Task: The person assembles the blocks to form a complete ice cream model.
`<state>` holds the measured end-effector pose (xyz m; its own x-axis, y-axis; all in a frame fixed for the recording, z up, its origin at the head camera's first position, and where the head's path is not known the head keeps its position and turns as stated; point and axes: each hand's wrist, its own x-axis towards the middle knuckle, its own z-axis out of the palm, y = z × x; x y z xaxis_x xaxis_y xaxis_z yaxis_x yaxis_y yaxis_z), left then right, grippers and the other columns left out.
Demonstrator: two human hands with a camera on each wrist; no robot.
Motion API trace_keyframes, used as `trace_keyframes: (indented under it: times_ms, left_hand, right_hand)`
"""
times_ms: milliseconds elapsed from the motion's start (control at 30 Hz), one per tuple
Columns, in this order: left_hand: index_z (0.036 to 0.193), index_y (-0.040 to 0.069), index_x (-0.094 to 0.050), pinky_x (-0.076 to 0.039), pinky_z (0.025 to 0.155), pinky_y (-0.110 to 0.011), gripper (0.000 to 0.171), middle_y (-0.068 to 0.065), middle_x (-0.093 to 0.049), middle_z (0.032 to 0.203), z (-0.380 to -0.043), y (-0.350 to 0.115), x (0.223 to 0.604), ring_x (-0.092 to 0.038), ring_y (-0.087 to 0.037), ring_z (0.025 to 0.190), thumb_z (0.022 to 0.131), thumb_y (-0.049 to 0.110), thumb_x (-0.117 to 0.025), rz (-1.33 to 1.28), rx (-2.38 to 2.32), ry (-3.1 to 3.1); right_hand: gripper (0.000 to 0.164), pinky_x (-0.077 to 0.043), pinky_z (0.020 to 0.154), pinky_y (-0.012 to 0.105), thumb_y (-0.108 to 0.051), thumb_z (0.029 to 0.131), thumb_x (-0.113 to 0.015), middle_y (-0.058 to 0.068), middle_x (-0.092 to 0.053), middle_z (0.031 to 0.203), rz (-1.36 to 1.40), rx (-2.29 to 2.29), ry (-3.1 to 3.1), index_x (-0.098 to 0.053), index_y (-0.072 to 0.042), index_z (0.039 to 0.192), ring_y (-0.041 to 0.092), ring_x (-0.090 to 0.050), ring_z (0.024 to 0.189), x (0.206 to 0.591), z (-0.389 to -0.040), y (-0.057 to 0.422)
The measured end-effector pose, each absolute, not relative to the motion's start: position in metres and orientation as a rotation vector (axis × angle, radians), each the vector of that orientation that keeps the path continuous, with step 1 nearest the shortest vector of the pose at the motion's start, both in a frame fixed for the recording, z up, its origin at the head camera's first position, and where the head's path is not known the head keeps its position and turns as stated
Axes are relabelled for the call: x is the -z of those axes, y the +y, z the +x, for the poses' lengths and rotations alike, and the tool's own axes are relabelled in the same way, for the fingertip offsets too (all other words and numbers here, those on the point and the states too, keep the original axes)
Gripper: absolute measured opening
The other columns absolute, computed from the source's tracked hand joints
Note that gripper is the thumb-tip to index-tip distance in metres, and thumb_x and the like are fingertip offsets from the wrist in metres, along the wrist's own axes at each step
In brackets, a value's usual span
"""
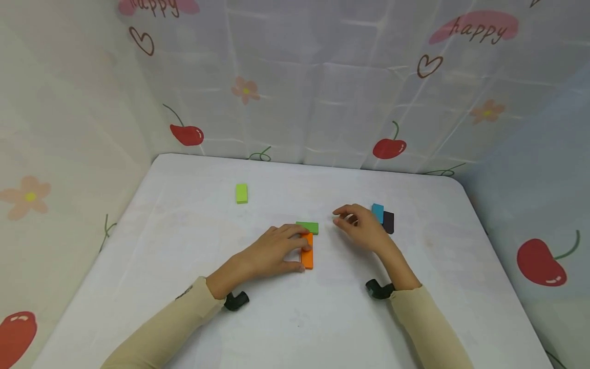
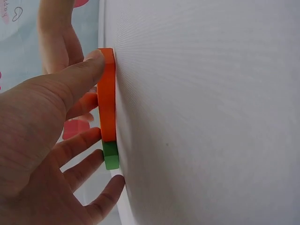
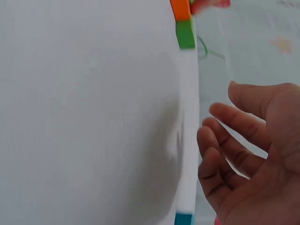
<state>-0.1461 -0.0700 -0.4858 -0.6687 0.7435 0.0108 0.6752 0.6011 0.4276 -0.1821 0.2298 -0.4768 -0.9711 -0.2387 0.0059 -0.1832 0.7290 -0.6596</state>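
My left hand (image 1: pixel 276 251) is on an orange block (image 1: pixel 308 256), thumb at its near end and fingertips over its top. Against the block's far end a green block (image 1: pixel 311 226) lies crosswise, and the left wrist view shows a fingertip beside it. The little finger reaches down to the table edge in that view. To the right, my right hand (image 1: pixel 361 225) hovers above the table, fingers loosely bent and holding nothing. Just beyond its knuckles lie a blue block (image 1: pixel 378 211) and a black block (image 1: pixel 389 223), side by side and partly covered by the hand.
A lime-green block (image 1: pixel 241 193) lies alone at the back left of the white table (image 1: pixel 184 215). Patterned curtains (image 1: pixel 313 77) with cherries and hearts surround the table on the back and sides. A black wrist camera mount sits at each cuff.
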Motion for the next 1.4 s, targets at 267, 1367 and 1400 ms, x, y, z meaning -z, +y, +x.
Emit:
trace_keyframes:
  times_ms: [267, 1367, 1400]
  left_hand:
    - [0.134, 0.034, -0.069, -0.042, 0.116, -0.049, 0.044, 0.006, -0.049, 0.163, -0.147, -0.071, 0.487, -0.042, -0.019, 0.155, 0.097, 0.056, -0.076, 1.201, -0.613, 2.652]
    - [0.119, 0.030, -0.074, -0.046, 0.108, -0.049, 0.020, 0.005, -0.057, 0.153, -0.149, -0.062, 0.484, -0.048, -0.024, 0.143, 0.105, 0.043, -0.071, 1.199, -0.639, 2.681]
    - [0.119, 0.030, -0.074, -0.046, 0.108, -0.049, 0.019, 0.005, -0.058, 0.153, -0.149, -0.061, 0.483, -0.048, -0.024, 0.143, 0.105, 0.043, -0.071, 1.192, -0.640, 2.682]
  right_hand:
    - [0.034, -0.051, 0.076, 0.032, -0.037, 0.107, -0.067, 0.015, -0.070, 0.116, -0.043, 1.079, 3.037, -0.075, -0.010, 0.127, 0.029, -0.063, 0.098, 0.470, -0.181, 0.294]
    - [0.055, -0.052, 0.092, 0.056, -0.041, 0.099, -0.077, 0.030, -0.058, 0.122, 0.119, 0.891, 2.991, -0.068, 0.001, 0.133, 0.044, -0.059, 0.113, 0.482, -0.189, 0.322]
    - [0.055, -0.052, 0.092, 0.057, -0.041, 0.099, -0.077, 0.030, -0.058, 0.123, 0.118, 0.893, 2.989, -0.068, 0.001, 0.133, 0.044, -0.059, 0.114, 0.483, -0.189, 0.322]
